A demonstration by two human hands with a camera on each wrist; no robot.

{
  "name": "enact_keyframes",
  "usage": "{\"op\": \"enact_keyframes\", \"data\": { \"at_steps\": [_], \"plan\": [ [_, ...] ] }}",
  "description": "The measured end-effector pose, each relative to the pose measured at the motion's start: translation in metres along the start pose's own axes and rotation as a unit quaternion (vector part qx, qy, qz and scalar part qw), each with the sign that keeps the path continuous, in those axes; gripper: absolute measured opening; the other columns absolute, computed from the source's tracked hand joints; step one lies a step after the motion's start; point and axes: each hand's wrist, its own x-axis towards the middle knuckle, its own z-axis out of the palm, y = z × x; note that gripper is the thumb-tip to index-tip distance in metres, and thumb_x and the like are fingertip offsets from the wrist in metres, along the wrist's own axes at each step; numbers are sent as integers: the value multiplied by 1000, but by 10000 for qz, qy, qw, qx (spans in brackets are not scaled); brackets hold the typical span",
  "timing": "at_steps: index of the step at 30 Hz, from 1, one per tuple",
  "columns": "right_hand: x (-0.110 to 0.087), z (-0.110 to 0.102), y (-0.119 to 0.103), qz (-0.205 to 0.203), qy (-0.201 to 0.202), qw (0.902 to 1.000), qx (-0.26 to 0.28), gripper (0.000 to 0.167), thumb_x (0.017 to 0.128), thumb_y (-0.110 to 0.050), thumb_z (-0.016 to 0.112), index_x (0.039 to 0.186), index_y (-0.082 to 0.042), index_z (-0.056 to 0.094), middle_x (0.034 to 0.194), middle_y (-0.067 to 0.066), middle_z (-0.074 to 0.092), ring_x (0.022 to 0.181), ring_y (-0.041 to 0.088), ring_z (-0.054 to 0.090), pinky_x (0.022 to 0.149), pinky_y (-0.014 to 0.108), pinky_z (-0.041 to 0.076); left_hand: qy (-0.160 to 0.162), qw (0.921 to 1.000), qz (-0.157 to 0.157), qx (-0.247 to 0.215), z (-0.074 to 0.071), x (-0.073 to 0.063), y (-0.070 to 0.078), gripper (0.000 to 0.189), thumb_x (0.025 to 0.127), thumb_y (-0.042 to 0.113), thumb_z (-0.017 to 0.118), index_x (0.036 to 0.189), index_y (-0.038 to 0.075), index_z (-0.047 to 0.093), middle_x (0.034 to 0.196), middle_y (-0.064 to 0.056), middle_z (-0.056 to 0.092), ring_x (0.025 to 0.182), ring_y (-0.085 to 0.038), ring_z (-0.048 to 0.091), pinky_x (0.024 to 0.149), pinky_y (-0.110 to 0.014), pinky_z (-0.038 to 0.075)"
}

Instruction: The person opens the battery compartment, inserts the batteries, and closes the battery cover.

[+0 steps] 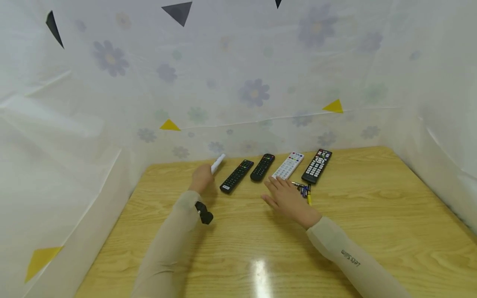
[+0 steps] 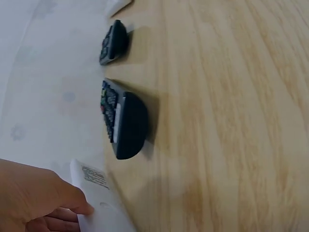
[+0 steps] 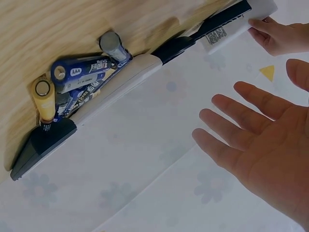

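At the left end of the row, my left hand (image 1: pixel 202 179) grips a white remote control (image 1: pixel 218 163) that stands tilted up on its edge. Its plain back with a printed label faces the left wrist view, where the thumb (image 2: pixel 77 199) presses on it. My right hand (image 1: pixel 290 200) is spread with straight fingers over the near end of another white remote (image 1: pixel 289 164). The right wrist view shows this palm holding nothing. Several blue, black and yellow batteries (image 3: pixel 82 72) lie in a small heap by that remote, partly hidden by the hand in the head view.
Between the hands lie a long black remote (image 1: pixel 237 176) and a shorter black remote (image 1: pixel 262 167). A black remote with white buttons (image 1: pixel 317 166) is at the right end. The wooden table (image 1: pixel 231 248) meets a flower-patterned sheet (image 1: pixel 257 120) behind the row.
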Motion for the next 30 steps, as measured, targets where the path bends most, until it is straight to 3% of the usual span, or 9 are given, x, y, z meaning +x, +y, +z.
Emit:
{"op": "enact_keyframes", "data": {
  "at_steps": [7,15,19,23,30],
  "plan": [
    [-1,0,0,-15,6,10000,-5,56,102,-39,46,141,1,45,144,23,42,132,43,38,109,57,31,103,9963,-264,-812,-21,-27,-3,18,88,4,59,99,-10,60,96,-24,65,83,-35,64,67,-43,55],
    [-2,-2,-1,-56,-39,10000,-8,56,102,-40,44,141,1,45,145,23,41,133,42,38,109,57,30,85,9877,-160,-1554,-33,-38,-13,24,87,7,58,92,-14,68,87,-26,68,73,-34,67,59,-38,57],
    [-1,-2,-3,-139,34,9999,-35,56,103,-40,44,140,1,46,145,23,42,133,41,38,110,56,29,129,9783,-187,-2058,-37,-44,-12,27,88,6,58,102,-15,67,96,-30,67,84,-38,67,69,-41,59],
    [-1,-2,-4,-217,123,9997,-60,55,102,-39,45,139,2,47,144,23,43,132,41,40,110,56,30,-25,9585,-292,-2834,-41,-50,-6,31,92,5,57,112,-17,62,111,-32,62,101,-41,63,83,-44,56],
    [-3,-3,-5,-284,223,9993,-110,54,102,-38,47,138,3,48,143,23,44,130,41,42,109,55,31,-571,9031,-631,-4210,-49,-62,12,41,97,8,55,130,-16,48,127,-33,54,115,-40,56,93,-42,52]
  ]
}}
